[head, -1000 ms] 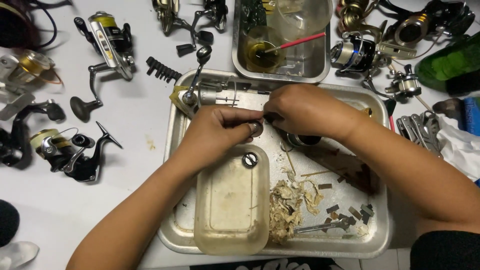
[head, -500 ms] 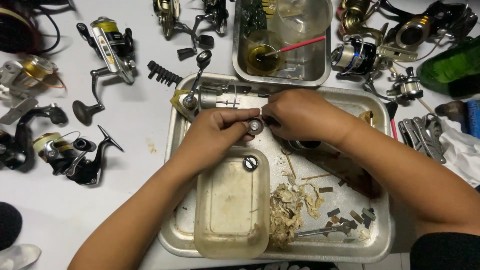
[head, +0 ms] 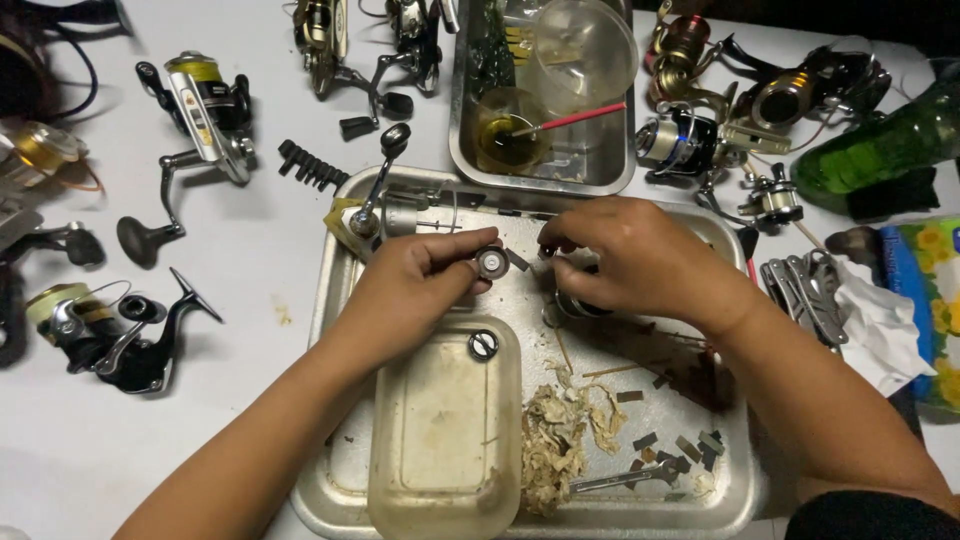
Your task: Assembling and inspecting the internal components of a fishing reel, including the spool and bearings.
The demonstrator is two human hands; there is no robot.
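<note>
Surface: white table w/ dented steel tray (head: 335,300).
Change: hands drawn slightly apart vs. before.
L hand (head: 415,290): pinching small round metal part (head: 491,263).
R hand (head: 640,258): curled over dark spool (head: 580,303), grip unclear.

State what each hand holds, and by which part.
Left hand pinches a small round metal part by its rim. Right hand covers something; what, cannot be told.

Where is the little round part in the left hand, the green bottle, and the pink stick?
Little round part (head: 491,262), head view: its shiny face.
Green bottle (head: 885,148), head view: middle of its body.
Pink stick (head: 585,117), head view: its shaft over the cup.
</note>
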